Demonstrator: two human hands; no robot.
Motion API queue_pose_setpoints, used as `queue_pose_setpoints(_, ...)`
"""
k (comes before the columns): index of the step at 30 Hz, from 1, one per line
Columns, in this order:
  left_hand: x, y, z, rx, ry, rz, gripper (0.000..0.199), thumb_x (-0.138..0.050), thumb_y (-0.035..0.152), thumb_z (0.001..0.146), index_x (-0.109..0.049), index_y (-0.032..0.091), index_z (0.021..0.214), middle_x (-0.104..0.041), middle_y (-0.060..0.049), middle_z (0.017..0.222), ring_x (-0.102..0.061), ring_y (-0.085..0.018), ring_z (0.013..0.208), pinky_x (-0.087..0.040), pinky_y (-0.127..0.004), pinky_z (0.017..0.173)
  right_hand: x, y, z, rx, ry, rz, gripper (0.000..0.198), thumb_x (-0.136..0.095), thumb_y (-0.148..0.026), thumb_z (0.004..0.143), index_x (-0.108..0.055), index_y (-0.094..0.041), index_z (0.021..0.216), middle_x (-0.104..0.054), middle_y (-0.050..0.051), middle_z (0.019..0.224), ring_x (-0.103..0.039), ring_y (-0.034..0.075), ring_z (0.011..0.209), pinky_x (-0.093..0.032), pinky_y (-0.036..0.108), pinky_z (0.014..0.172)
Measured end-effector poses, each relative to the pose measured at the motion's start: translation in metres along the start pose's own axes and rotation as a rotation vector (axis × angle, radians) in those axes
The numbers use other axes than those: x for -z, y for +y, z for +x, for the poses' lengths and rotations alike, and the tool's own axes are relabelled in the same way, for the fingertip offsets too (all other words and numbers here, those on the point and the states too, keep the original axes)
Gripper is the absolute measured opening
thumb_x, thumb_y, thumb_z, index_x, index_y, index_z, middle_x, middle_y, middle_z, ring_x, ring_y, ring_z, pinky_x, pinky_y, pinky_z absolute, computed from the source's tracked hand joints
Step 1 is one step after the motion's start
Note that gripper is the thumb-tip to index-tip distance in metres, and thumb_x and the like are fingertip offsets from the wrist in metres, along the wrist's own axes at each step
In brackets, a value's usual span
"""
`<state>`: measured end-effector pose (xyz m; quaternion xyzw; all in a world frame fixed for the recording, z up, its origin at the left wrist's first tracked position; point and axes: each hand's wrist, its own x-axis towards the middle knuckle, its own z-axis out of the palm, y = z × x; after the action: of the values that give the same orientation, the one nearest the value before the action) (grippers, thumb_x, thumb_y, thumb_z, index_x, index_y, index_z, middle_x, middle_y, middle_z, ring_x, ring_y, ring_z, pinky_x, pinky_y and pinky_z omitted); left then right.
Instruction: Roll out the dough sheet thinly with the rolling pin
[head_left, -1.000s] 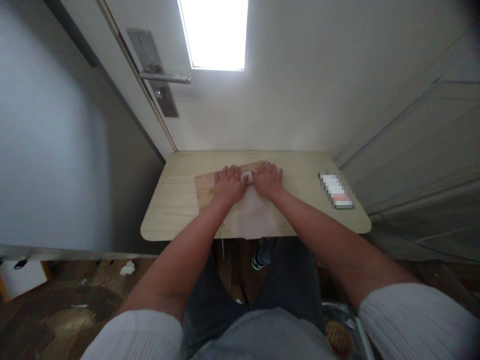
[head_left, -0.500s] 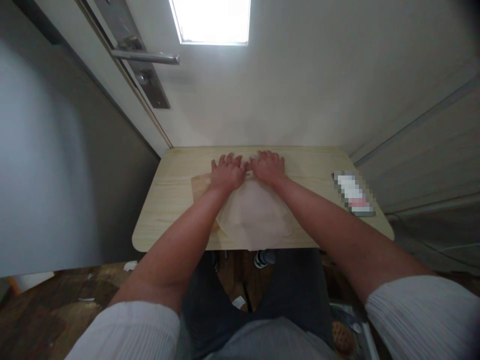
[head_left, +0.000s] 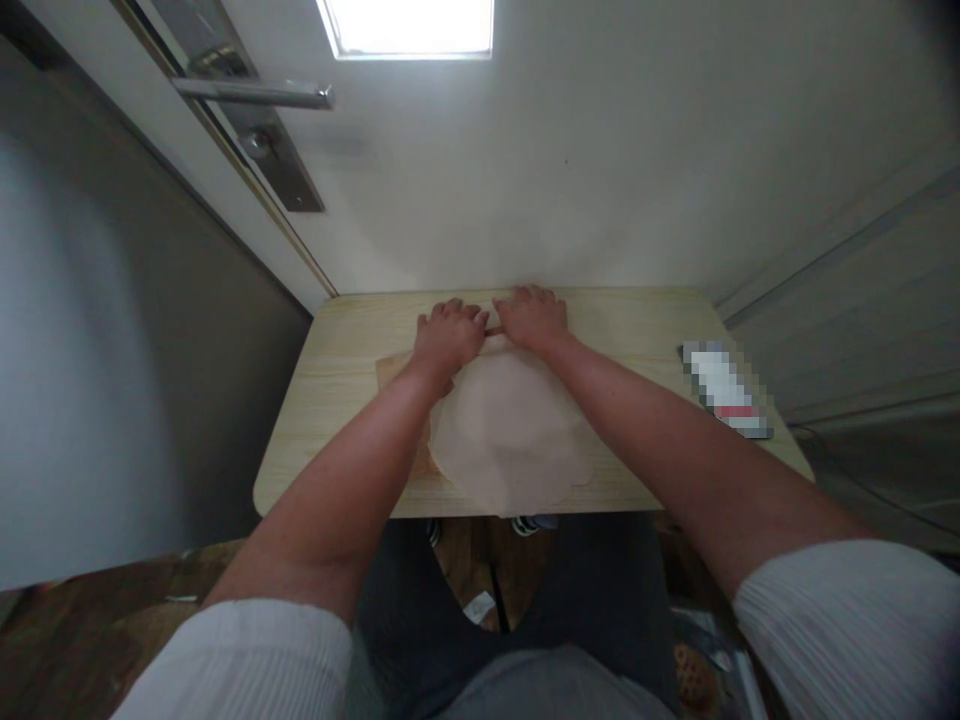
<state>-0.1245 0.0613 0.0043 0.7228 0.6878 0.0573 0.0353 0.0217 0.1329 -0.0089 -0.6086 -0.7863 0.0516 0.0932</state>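
A wide, flat sheet of pale dough [head_left: 510, 430] lies on the small wooden table, its near edge reaching the table's front edge. At the dough's far edge, a short length of thin rolling pin [head_left: 495, 330] shows between my hands. My left hand [head_left: 451, 332] lies over the pin's left part, fingers bent forward over it. Over its right part is my right hand [head_left: 532, 315], held the same way. Both palms hide most of the pin. A tan board or mat [head_left: 390, 370] sticks out from under the dough on the left.
The light wooden table [head_left: 322, 400] stands against a white door with a metal handle [head_left: 255, 93]. A blurred-out phone-like object [head_left: 724, 388] lies at the table's right end. A grey panel [head_left: 90, 350] rises on the left. My legs are under the table.
My hands have moved slightly forward and a little apart, showing more of the pin between them. More of the dough is uncovered behind them. The view has shifted slightly.
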Motion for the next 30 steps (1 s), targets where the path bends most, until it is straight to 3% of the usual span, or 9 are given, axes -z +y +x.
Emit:
queue_pose_setpoints(19, -0.002, -0.008, 0.018, 0.047, -0.011, -0.028, 0.052, -0.018, 0.044, 0.102, -0.059, 0.028, 0.129, -0.054, -0.014, 0.134, -0.046, -0.034, 0.125, -0.041, -0.057, 0.098, -0.001, -0.002, 0.011, 0.028, 0.022, -0.034, 0.064, -0.03, -0.06, 0.099, -0.064, -0.013, 0.125, -0.058, 0.023, 0.13, -0.049, 0.039, 0.123, -0.037, 0.058, 0.1)
queue_pose_setpoints(30, -0.007, 0.011, -0.013, 0.084, 0.13, -0.006, 0.054, -0.021, 0.051, 0.101, -0.05, 0.028, 0.14, -0.048, -0.011, 0.148, -0.043, -0.034, 0.132, -0.034, -0.06, 0.106, 0.006, 0.001, -0.025, 0.012, 0.023, -0.03, 0.059, -0.031, -0.054, 0.099, -0.057, -0.015, 0.136, -0.056, 0.02, 0.137, -0.047, 0.037, 0.127, -0.034, 0.057, 0.104)
